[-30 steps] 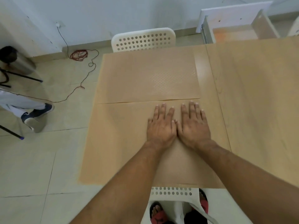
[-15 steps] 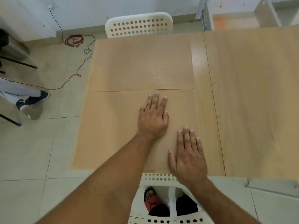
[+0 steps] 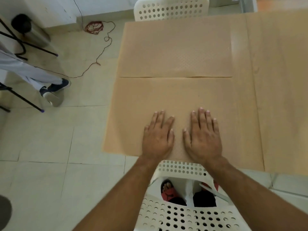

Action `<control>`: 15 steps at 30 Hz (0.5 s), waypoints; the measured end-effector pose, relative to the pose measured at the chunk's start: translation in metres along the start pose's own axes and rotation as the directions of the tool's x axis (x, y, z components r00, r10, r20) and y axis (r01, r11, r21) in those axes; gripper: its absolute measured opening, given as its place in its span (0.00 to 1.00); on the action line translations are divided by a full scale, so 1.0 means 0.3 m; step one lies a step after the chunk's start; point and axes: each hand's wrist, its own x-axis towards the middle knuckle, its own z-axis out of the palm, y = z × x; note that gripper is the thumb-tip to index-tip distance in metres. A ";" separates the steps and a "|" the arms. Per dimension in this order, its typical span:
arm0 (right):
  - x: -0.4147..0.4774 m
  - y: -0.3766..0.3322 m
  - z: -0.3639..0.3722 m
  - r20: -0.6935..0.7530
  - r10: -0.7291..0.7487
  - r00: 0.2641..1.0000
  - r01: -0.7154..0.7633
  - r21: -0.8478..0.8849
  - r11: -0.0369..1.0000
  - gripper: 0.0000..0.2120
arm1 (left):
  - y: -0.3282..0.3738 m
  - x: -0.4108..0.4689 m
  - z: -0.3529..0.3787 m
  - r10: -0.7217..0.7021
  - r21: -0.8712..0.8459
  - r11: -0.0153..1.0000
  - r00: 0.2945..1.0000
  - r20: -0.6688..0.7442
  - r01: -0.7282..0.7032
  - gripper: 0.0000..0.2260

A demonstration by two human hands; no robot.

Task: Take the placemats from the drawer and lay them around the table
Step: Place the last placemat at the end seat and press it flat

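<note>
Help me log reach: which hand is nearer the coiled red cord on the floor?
Left. The red cord lies ahead-left of both; the left hand sits on its side, the right hand farther right.

Near placemat (image 3: 166, 97), far placemat (image 3: 175, 52): flat, adj.

Bare forearms (image 3: 120, 194), left hand (image 3: 156, 139) and right hand (image 3: 203, 137) unadorned; red sandals (image 3: 168, 195) with a dark logo; black trouser legs (image 3: 204, 200).

The near placemat (image 3: 166, 97) looks matt; the far placemat (image 3: 175, 47) shows embossed dots. The counter (image 3: 280, 80) is smooth pale wood, the near chair (image 3: 240, 220) white plastic.
</note>
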 end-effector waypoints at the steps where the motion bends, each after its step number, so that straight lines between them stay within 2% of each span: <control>1: 0.000 0.000 -0.002 -0.005 0.001 1.000 -0.001 -0.004 1.000 0.35 | -0.053 -0.010 -0.015 -0.003 0.053 0.999 0.999 0.051 0.001 0.24; 3: -0.002 -0.002 -0.005 -0.002 0.005 1.000 -0.005 -0.001 1.000 0.35 | -0.175 -0.022 -0.060 -0.054 0.108 0.993 0.995 0.083 0.045 0.26; 7: -0.005 -0.011 -0.001 -0.017 0.016 1.000 -0.016 -0.003 1.000 0.34 | -0.379 -0.024 -0.145 -0.185 0.164 0.970 0.982 0.020 0.180 0.28; 11: -0.004 -0.015 -0.007 -0.002 0.014 1.000 -0.014 -0.011 1.000 0.35 | -0.386 -0.020 -0.156 -0.195 0.186 0.964 0.981 0.019 0.188 0.28; 15: 0.007 -0.107 -0.031 -0.007 -0.080 0.997 0.080 0.022 0.997 0.35 | -0.317 0.015 -0.163 -0.175 0.107 0.979 0.984 0.026 0.172 0.29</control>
